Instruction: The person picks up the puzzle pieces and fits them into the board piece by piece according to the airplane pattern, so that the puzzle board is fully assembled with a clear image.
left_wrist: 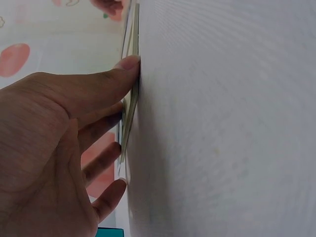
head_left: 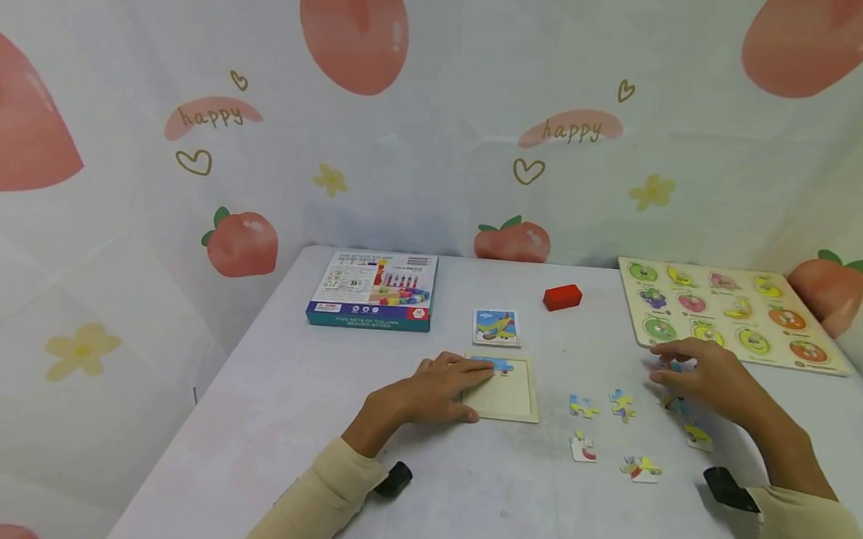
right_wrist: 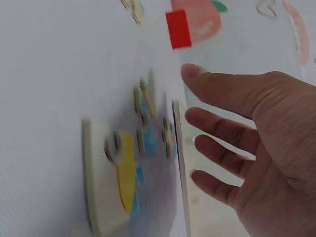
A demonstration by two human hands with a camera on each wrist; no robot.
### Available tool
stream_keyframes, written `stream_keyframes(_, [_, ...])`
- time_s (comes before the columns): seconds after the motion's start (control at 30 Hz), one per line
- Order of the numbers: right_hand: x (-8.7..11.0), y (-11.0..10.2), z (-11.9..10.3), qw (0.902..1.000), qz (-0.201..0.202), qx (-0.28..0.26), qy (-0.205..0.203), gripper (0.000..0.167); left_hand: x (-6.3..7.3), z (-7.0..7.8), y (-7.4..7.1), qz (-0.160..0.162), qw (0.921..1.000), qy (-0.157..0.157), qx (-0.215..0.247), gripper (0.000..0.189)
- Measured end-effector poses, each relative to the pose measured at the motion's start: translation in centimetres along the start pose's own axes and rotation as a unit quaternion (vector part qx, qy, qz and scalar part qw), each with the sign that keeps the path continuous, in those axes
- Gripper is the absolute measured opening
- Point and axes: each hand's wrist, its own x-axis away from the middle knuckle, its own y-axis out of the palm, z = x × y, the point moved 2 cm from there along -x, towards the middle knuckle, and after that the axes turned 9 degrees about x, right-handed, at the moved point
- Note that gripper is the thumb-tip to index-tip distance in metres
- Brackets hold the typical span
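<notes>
My left hand (head_left: 442, 386) lies over the left side of a shallow wooden puzzle tray (head_left: 508, 406), its index fingertip at a blue puzzle piece (head_left: 503, 365) along the top. The thumb touches the tray's near edge, plain in the left wrist view. My right hand (head_left: 710, 381) hovers over loose puzzle pieces, fingers spread and apart from the thumb in the right wrist view. Below it lie a yellow-and-white piece (right_wrist: 126, 173) and a blue one (right_wrist: 148, 128). Between the hands are several more pieces, including a blue-and-yellow one (head_left: 582, 406) and a red-and-white one (head_left: 583, 448).
A picture card with a yellow airplane (head_left: 496, 328) lies behind the tray. Farther back are a boxed bead set (head_left: 372, 291) at left, a red block (head_left: 562, 297), and a fruit board (head_left: 740, 317) at right. A printed cloth backdrop (head_left: 439, 138) rises behind the table.
</notes>
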Motion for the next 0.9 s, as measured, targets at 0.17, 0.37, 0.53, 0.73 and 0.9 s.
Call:
stream_keyframes(0.17, [0.4,-0.3,1.3,0.9994,-0.015,-0.003,0.03,0.055,0.0,0.0,-0.1,0.0,1.0,0.0,0.003,0.074])
stream_keyframes(0.37, [0.6,-0.1,2.6,0.9989,-0.021,0.001,0.042,0.058,0.0,0.0,0.0,0.0,1.0,0.001,0.008,0.074])
stream_keyframes(0.53, [0.7,0.3,3.3,0.9991,-0.02,-0.003,0.036,0.055,0.0,-0.1,0.1,-0.001,1.0,0.002,0.007,0.074])
stream_keyframes(0.73, [0.7,0.5,3.8,0.9996,-0.012,0.006,0.026,0.048,0.0,-0.1,0.1,-0.002,1.0,0.0,0.008,0.073])
stream_keyframes(0.9, [0.6,0.5,3.9,0.9996,-0.006,0.014,0.023,0.042,-0.1,-0.1,0.1,0.0,1.0,0.0,0.008,0.074])
